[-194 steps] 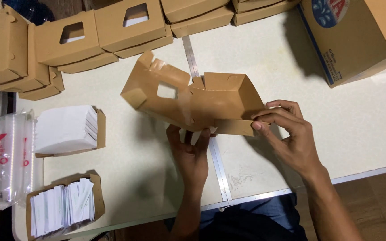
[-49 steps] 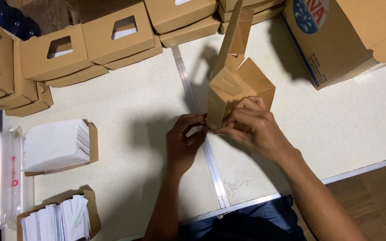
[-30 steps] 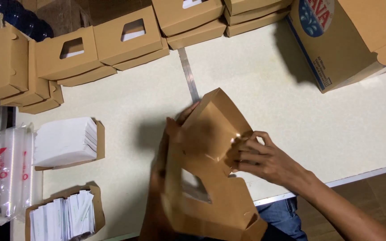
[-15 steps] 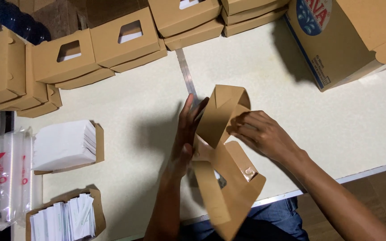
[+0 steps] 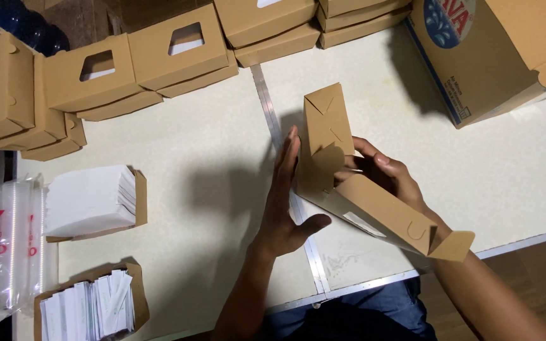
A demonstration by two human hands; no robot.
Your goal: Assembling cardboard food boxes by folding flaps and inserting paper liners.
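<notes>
A brown cardboard box [image 5: 355, 183] with a cut-out window is held on edge over the white table [image 5: 197, 189], its open flap pointing toward me. My left hand [image 5: 285, 196] lies flat with fingers straight against the box's left side, thumb under its lower edge. My right hand [image 5: 390, 173] grips the box from the right, fingers curled on its upper panel, partly hidden behind the cardboard.
Several folded window boxes [image 5: 165, 60] are stacked along the table's far edge. A large printed carton [image 5: 494, 57] stands at the far right. At the left sit a white napkin stack [image 5: 90, 202], a tray of paper packets [image 5: 90, 306] and a plastic bag [image 5: 4, 240].
The box has been turned and pressed from a loosely open, twisted shape into a squarer form. My left hand has flattened against its side.
</notes>
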